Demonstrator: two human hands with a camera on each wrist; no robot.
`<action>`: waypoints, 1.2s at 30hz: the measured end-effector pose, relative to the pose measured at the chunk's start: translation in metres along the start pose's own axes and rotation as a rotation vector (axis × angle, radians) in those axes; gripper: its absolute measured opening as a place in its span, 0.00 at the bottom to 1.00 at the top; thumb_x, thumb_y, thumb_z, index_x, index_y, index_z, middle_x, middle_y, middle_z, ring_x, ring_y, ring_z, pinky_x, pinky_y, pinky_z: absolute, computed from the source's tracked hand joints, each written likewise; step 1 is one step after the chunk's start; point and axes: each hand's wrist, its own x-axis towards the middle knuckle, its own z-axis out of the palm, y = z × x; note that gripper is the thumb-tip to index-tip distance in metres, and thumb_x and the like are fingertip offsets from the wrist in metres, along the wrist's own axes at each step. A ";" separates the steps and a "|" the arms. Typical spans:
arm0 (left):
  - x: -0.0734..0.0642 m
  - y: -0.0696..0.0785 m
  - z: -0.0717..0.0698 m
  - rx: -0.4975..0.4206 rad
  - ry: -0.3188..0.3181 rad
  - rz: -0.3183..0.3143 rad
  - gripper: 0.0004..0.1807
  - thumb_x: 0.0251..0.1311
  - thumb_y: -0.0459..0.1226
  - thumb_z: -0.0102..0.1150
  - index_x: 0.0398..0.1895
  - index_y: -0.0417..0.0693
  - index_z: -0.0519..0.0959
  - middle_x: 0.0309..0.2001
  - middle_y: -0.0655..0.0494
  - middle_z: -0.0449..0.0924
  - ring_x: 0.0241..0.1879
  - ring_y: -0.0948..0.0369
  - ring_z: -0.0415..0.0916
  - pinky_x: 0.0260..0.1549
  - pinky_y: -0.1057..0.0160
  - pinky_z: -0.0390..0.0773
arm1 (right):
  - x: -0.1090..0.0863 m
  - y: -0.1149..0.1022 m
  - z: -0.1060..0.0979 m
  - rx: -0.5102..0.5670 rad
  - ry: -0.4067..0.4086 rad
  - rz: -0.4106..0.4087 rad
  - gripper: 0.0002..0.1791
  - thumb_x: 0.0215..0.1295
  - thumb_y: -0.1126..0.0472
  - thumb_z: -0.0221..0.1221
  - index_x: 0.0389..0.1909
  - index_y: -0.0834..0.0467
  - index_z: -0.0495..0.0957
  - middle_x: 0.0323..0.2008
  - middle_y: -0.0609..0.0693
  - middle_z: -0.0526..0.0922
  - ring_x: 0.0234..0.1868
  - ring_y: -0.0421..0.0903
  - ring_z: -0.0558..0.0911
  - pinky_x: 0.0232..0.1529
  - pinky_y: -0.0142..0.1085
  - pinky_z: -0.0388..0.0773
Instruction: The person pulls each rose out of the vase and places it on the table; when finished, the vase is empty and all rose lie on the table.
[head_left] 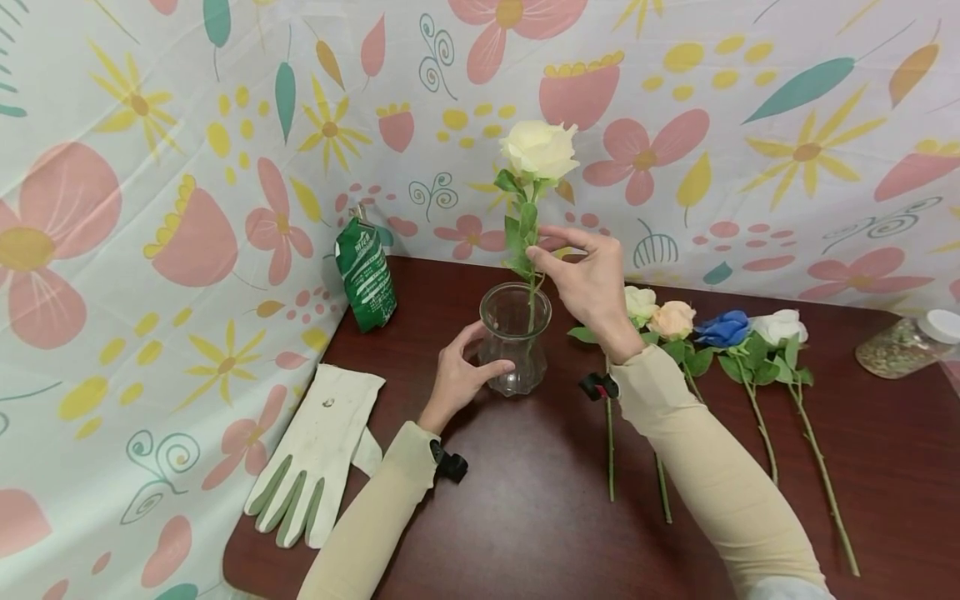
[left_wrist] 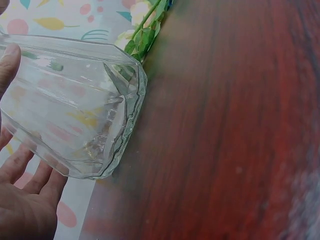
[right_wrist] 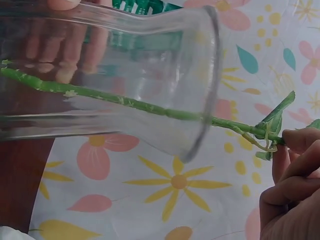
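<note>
A clear glass vase (head_left: 516,350) stands upright on the table. My left hand (head_left: 467,372) holds its side, thumb in front and fingers around the far side; the left wrist view shows the thumb and fingers along the glass (left_wrist: 65,105). My right hand (head_left: 588,279) pinches the stem of a cream-white rose (head_left: 538,150) above the vase's rim. In the right wrist view the green stem (right_wrist: 145,106) runs through the vase's mouth and down inside, and my right hand (right_wrist: 295,185) grips it near a leaf. The bloom is upright above the hand.
To the right lie several cut roses, among them a peach one (head_left: 672,320), a blue one (head_left: 723,328) and a white one (head_left: 780,326). A lidded jar (head_left: 906,346) lies farther right. A green packet (head_left: 366,271) and white-green gloves (head_left: 318,450) are at left. Patterned cloth hangs behind.
</note>
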 end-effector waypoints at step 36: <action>0.001 0.000 0.001 -0.001 0.002 -0.005 0.41 0.57 0.42 0.85 0.75 0.57 0.78 0.68 0.49 0.84 0.71 0.50 0.80 0.75 0.47 0.80 | 0.002 -0.022 -0.038 0.452 0.308 0.032 0.16 0.66 0.69 0.74 0.54 0.60 0.91 0.31 0.45 0.91 0.08 0.38 0.64 0.13 0.26 0.62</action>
